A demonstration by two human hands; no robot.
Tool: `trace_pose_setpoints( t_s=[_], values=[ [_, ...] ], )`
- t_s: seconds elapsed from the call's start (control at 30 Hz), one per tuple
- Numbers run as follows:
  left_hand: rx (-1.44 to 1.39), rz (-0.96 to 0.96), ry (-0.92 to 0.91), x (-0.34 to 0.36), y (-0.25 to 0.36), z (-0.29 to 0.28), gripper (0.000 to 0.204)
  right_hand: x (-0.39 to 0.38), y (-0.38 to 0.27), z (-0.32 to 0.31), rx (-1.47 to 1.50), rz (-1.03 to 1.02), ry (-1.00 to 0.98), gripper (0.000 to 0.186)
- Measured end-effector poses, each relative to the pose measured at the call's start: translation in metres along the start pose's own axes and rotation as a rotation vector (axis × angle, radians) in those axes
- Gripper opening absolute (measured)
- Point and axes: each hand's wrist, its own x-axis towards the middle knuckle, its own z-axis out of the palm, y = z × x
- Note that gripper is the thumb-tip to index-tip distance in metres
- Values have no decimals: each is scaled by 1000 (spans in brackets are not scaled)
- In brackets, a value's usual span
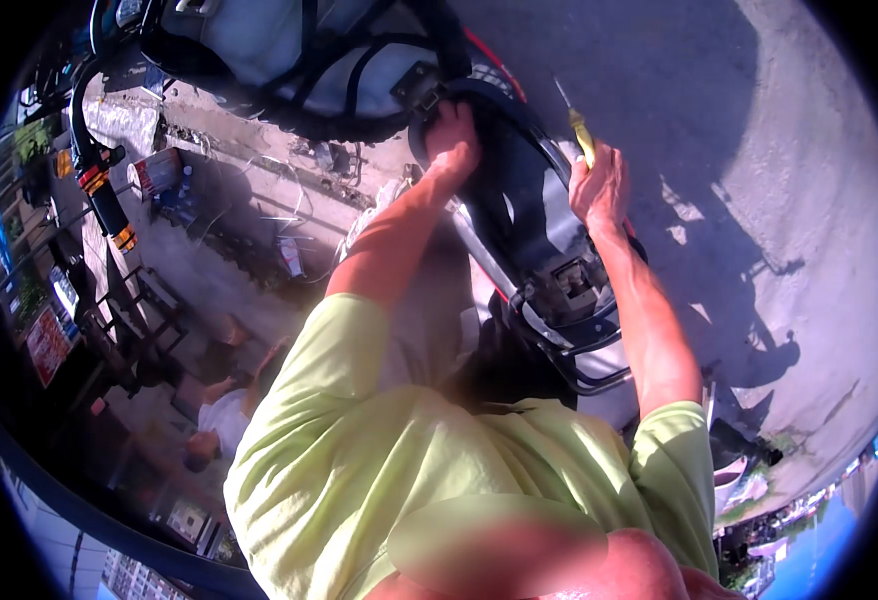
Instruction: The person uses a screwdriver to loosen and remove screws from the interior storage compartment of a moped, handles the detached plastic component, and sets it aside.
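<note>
My right hand (600, 187) is closed around the yellow handle of a screwdriver (581, 135). Its thin shaft points up and away, to the right of a motor scooter's dark body (504, 175). At the far end of that body, my left hand (453, 138) reaches in beside a small metal bracket (420, 88). Its fingertips are hidden against the dark parts, so what they touch does not show. Between my forearms lies the scooter's long black middle section, with a square opening (574, 284) at its near end.
A handlebar grip (111, 212) with orange rings juts out on the left. Black tubes (374, 60) cross the top over a pale sheet. A paint-spattered bucket (154, 172) and scattered debris lie on the ground at left. Another person (221, 425) is low at left. Grey pavement (809, 200) spreads right.
</note>
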Motion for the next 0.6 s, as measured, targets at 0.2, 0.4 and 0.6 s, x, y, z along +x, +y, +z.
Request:
trace_pose_setpoints(
  t_s=[0.2,0.4,0.6],
  values=[
    [44,102,-192,3,-31,-3,35,0,-5,-3,29,0,-1,38],
    [476,350,-392,-2,-22,-25,30,-1,-4,-5,-33,12,16,39],
    [505,412,-506,13,-25,-32,29,0,-2,-5,-29,-10,47,40]
  ],
)
